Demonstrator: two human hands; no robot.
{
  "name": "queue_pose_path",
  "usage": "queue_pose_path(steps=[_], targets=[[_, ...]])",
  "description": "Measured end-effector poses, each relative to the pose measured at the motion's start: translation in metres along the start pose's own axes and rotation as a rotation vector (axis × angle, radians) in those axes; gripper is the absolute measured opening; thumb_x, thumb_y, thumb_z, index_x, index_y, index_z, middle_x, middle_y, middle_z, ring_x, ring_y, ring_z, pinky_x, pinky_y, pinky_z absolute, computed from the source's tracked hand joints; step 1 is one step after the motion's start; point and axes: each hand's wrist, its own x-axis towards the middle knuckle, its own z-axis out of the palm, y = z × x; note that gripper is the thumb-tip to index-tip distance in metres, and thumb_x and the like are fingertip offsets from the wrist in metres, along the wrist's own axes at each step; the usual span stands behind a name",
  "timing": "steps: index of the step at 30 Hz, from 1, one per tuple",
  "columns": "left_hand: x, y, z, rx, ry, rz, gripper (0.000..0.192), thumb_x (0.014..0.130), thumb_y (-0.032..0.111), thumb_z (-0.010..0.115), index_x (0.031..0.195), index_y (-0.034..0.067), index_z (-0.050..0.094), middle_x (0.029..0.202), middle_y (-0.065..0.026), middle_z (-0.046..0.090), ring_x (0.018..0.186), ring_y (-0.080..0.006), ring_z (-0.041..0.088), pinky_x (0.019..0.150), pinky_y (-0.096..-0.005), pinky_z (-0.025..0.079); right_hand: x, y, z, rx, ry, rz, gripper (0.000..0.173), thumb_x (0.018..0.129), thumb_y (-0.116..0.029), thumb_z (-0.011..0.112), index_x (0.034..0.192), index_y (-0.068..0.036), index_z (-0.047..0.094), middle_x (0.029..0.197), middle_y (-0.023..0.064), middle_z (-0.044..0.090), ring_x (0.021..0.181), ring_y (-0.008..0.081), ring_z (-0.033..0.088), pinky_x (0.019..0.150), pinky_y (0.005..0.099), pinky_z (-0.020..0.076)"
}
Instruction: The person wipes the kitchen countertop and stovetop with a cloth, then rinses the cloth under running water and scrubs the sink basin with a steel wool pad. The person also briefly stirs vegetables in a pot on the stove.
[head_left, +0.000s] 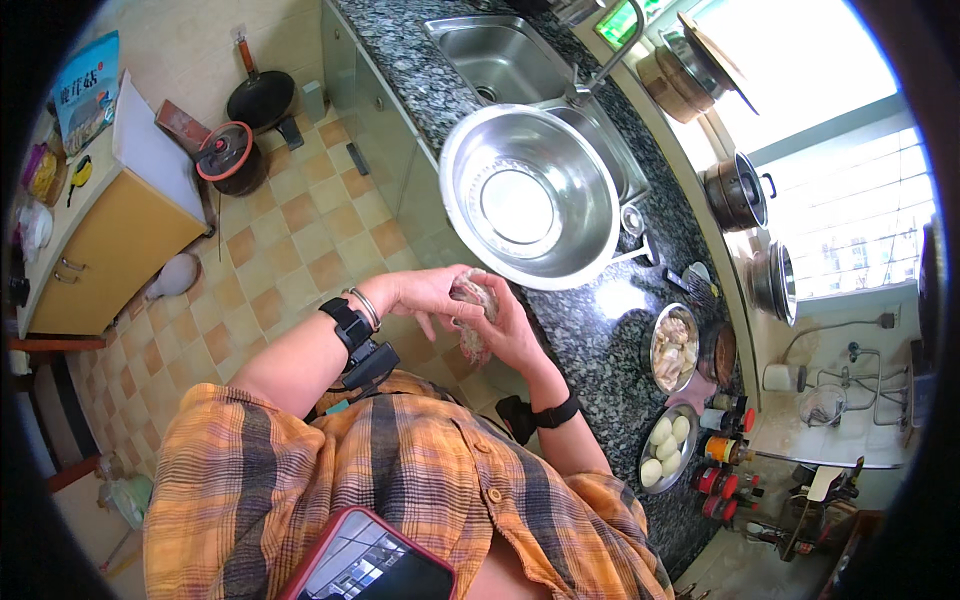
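A crumpled, mottled pale and reddish cloth (474, 346), perhaps a scrubbing cloth, is held between both hands near the counter's front edge. My left hand (424, 291), with a metal bracelet at its wrist, grips the cloth's upper left part. On the other side, my right hand (504, 322) pinches it between thumb and fingers. Just beyond the hands, a large stainless steel basin (577, 262) rests over the near part of a double sink (499, 49). The basin's floor glints brightly; whether it holds water I cannot tell. Part of the cloth is hidden by fingers.
On the granite counter (592, 337) at right are a metal dish of pale raw meat pieces (674, 349), an oval dish of egg-shaped items (665, 450) and several sauce bottles (720, 450). Pots (735, 196) line the windowsill. A lidded pot (229, 161) and a wok (261, 94) are at left.
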Motion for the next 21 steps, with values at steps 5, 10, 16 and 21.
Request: queue_pose_path(steps=[5,10,16,21], targets=[[-0.019,-0.002,-0.066,-0.154,0.074,0.177,0.056,0.077,0.000,0.071,0.128,0.004,0.050,0.113,-0.0069,0.061,0.096,-0.0146,0.061,0.084,-0.0319,0.053,0.015,-0.032,0.013,0.432,-0.031,0.083,0.057,0.088,-0.011,0.064,0.139,0.000,0.041,0.123,0.0128,0.059,0.106,0.0169,0.058,0.090,0.0308,0.0477],[-0.040,-0.010,-0.122,-0.317,0.154,0.145,0.052,0.075,-0.006,0.067,0.125,0.003,0.053,0.109,-0.0049,0.063,0.096,-0.0139,0.061,0.085,-0.0304,0.052,-0.022,0.007,-0.017,0.363,0.361,0.690,0.031,0.097,-0.027,0.056,0.108,0.001,0.062,0.090,0.0127,0.071,0.077,0.0197,0.070,0.068,0.0276,0.0561],[-0.025,-0.011,-0.151,-0.333,0.312,0.137,0.045,0.071,-0.005,0.069,0.114,0.001,0.057,0.097,-0.0058,0.063,0.090,-0.0158,0.062,0.077,-0.0329,0.054,0.013,0.072,0.004,0.983,0.469,0.494,0.060,0.098,-0.050,0.041,0.121,0.004,0.053,0.109,0.0251,0.065,0.085,0.0329,0.069,0.063,0.0328,0.0594],[-0.006,-0.002,-0.175,-0.344,0.331,0.161,0.044,0.071,-0.004,0.069,0.113,0.001,0.057,0.097,-0.0063,0.063,0.089,-0.0171,0.061,0.077,-0.0338,0.053,0.048,0.082,0.004,1.084,0.670,0.592,0.043,0.090,-0.025,0.054,0.119,0.007,0.052,0.112,0.0208,0.064,0.092,0.0309,0.068,0.073,0.0367,0.0598]])
